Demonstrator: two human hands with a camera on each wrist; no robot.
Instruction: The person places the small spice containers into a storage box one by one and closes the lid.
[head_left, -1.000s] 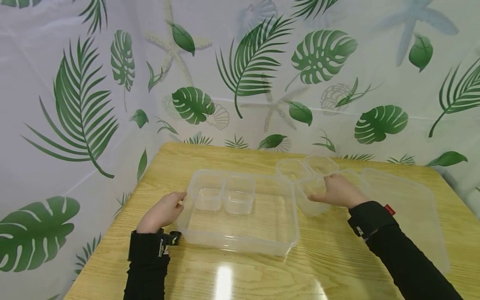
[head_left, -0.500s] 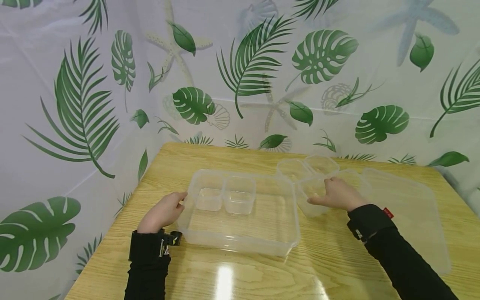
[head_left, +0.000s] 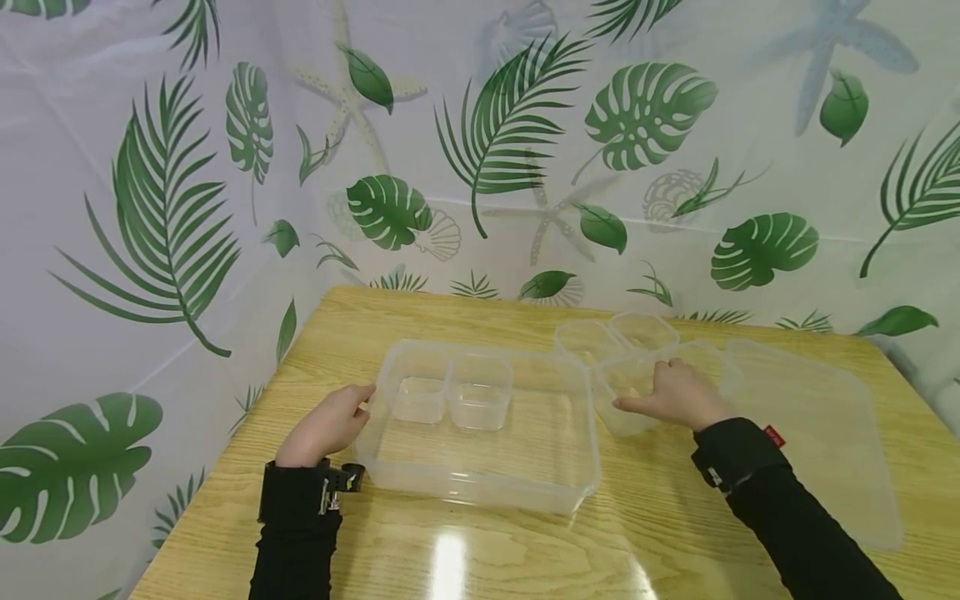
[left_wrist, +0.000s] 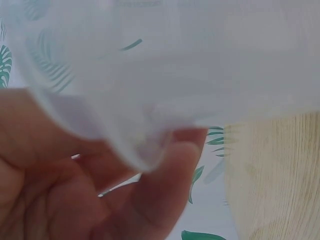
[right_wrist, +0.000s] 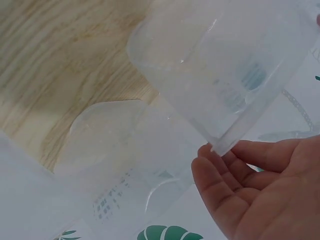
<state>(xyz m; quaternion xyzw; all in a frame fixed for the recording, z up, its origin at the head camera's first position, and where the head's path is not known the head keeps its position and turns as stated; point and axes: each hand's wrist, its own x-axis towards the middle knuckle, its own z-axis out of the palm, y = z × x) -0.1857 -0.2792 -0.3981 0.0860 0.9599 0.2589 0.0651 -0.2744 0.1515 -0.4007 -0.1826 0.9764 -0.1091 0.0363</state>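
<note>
L hand pinches L rim of lg clear tub, blurry & cut off in L wrist view. R hand pinches rim of sm clear cup, just R of tub, partly hidden by hand. Other cups' edges overlap, hard to make out.

The containers are colourless and milky, the table yellow and wood-grained. Past its far edge, white cloth bears green leaves. Both sleeves are black.
</note>
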